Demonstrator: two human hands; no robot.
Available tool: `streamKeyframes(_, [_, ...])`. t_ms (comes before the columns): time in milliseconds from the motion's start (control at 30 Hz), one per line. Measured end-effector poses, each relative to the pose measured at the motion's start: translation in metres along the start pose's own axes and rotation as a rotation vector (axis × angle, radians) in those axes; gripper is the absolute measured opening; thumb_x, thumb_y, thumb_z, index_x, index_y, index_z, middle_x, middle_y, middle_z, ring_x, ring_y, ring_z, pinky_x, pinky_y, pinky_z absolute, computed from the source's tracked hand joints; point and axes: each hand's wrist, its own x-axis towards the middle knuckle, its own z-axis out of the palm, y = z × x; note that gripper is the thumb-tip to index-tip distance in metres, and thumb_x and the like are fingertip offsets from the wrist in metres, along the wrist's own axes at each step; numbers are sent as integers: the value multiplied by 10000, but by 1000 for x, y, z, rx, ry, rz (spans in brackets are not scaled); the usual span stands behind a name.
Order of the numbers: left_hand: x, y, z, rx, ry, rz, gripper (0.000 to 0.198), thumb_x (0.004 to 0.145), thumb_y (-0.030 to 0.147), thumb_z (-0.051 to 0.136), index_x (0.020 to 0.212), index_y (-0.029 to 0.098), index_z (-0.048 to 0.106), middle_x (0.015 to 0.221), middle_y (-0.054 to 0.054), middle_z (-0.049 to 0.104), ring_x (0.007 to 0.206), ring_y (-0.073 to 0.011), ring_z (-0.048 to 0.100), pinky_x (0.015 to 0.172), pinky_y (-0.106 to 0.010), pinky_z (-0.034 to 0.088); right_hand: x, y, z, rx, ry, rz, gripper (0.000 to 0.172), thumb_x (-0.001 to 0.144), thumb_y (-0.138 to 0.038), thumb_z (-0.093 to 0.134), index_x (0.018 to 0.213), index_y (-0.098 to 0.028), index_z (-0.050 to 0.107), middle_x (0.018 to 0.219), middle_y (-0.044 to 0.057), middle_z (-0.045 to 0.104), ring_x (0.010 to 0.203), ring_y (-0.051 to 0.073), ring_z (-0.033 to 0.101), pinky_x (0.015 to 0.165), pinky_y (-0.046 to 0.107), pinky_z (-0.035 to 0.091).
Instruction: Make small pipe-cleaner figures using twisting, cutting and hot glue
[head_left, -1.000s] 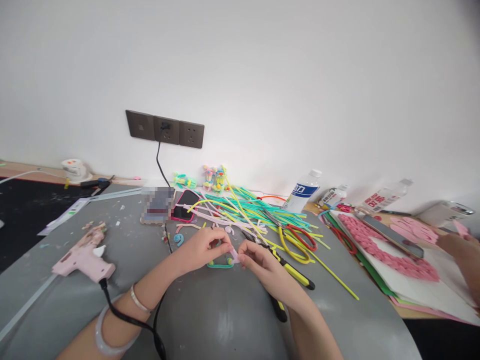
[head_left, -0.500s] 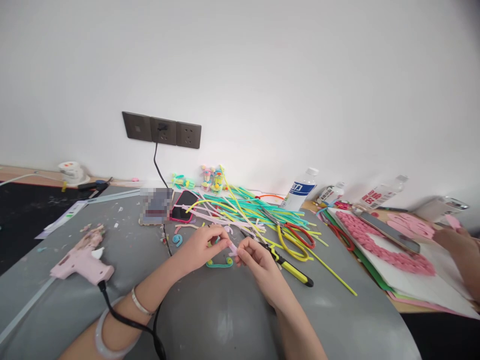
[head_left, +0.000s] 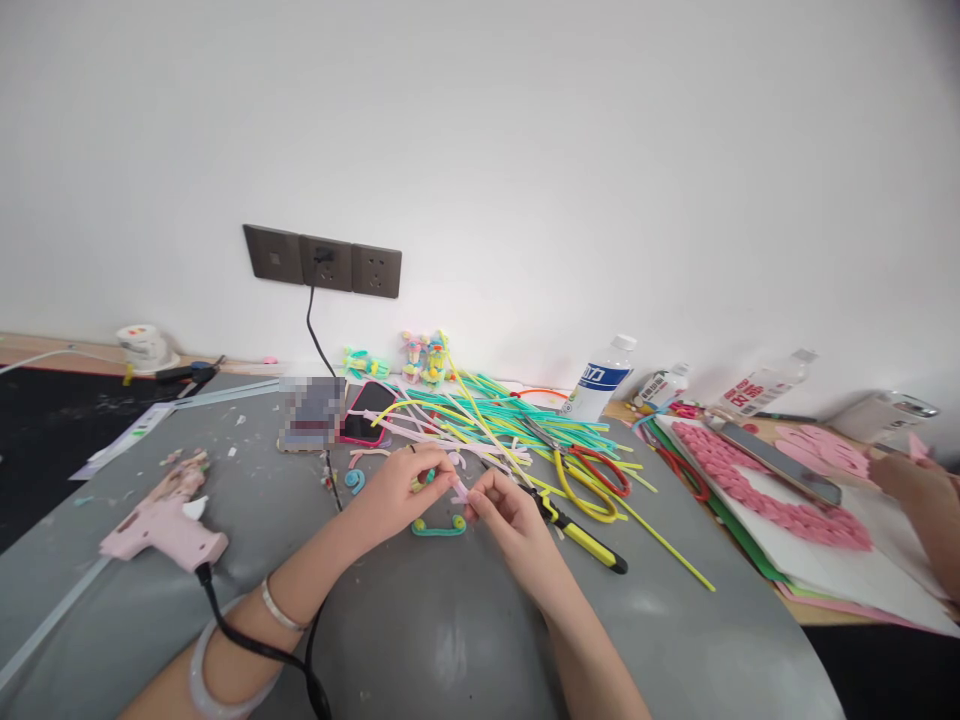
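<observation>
Between my two hands is a short pale pink pipe cleaner piece [head_left: 460, 489]. My left hand [head_left: 401, 490] pinches one end of it, and my right hand [head_left: 504, 508] pinches the other. Just below them on the grey table lies a bent green pipe cleaner [head_left: 439, 531] with curled yellow-green ends. To the left of my left hand sits a small blue coil [head_left: 354, 482]. Behind my hands spreads a pile of green, yellow and pink pipe cleaners [head_left: 480, 415]. Part of the pink piece is hidden by my fingertips.
A pink glue gun [head_left: 165, 525] with a black cord lies left. Yellow-handled pliers [head_left: 589, 545] and scissors [head_left: 585, 490] lie right, near a water bottle [head_left: 598, 380]. A phone [head_left: 369, 412] lies behind. Another person's hand [head_left: 915, 500] holds pink material at far right.
Both hands have shifted slightly, and the pink piece between them has moved a little up and left. The other person's hand at far right has moved slightly.
</observation>
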Motion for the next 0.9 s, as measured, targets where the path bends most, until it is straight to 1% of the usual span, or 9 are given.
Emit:
streamKeyframes(233, [1,1,-2,3,18,17,243,957,301,473,781,187,595,788,-22,584,762,-167,541,674,-253,386,1,1,-5,-135,-1,-25,409,924,-574,525,756,-201,539,686,1,584,652,150,514,633,267,401])
streamKeyframes(367, [0,0,-3,-16,18,8,254,962,315,466,805,185,616,811,-26,591,784,-169,548,681,-253,392,-1,-4,-19,-242,31,-43,441,953,-575,458,817,-194,633,698,17,589,689,178,554,650,282,422])
streamKeyframes(433, [0,-1,-4,-37,21,-4,256,966,315,470,817,181,630,827,-27,594,783,-162,548,665,-245,386,-6,-1,-33,-331,100,-23,447,963,-573,425,888,-196,653,735,38,615,715,202,581,656,300,442])
streamKeyframes(533, [-1,-2,-4,-64,37,-17,265,970,314,474,815,177,640,840,-29,601,769,-154,543,649,-242,380,-21,15,-53,-608,262,-9,400,931,-557,463,1013,-204,632,959,101,664,883,271,617,764,371,479])
streamKeyframes(567, [0,-2,-5,-67,42,-14,263,970,312,475,815,177,639,842,-29,603,768,-153,541,653,-242,381,-28,22,-58,-726,321,-6,417,883,-563,525,1067,-201,619,1037,123,656,947,305,611,820,414,479])
streamKeyframes(633, [0,-2,-5,-62,49,0,252,968,306,479,818,179,636,847,-31,607,779,-157,539,673,-247,388,-44,37,-63,-957,379,51,564,805,-572,602,1232,-205,567,1141,151,628,1043,373,586,882,496,458])
streamKeyframes(733, [0,-2,-4,-55,48,19,236,963,297,484,816,182,627,848,-34,607,814,-168,538,714,-259,397,-65,52,-61,-1170,362,86,763,747,-532,662,1400,-201,446,1182,162,602,1056,410,581,908,541,438])
streamKeyframes(833, [0,-1,-5,-87,41,5,241,962,301,486,798,180,615,826,-27,593,813,-167,528,722,-266,389,-73,56,-59,-1223,315,61,767,775,-429,633,1455,-183,377,1139,152,602,1001,377,590,892,499,449])
streamKeyframes(900, [0,0,-5,-134,32,-29,263,965,326,484,791,177,613,811,-21,576,777,-157,506,688,-264,372,-74,55,-62,-1233,291,67,744,751,-341,623,1439,-170,395,1092,143,605,942,354,590,861,475,460])
